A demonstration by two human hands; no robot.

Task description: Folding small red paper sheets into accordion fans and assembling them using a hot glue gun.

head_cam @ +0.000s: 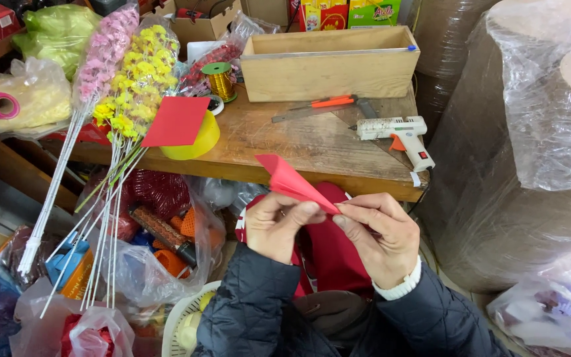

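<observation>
Folded red paper piece [292,182], already creased to a point, pinched between left hand [277,225] and right hand [378,235] just below the worn wooden surface [312,142]. Still untouched above: white glue gun [401,135], flat red paper square [176,121] on yellow tape roll [196,142].

Folded paper [290,180]: red. Paper square [176,121]: red. Tape roll [196,142]: yellow. Glue gun [399,135]: white, orange trigger. Ribbon spool [219,79]: gold, green top. Artificial flower stems [137,73]: yellow; second bunch [104,53]: pink. Tabletop [299,142]: brown wood. Jacket sleeves [259,311]: dark quilted pattern.
</observation>
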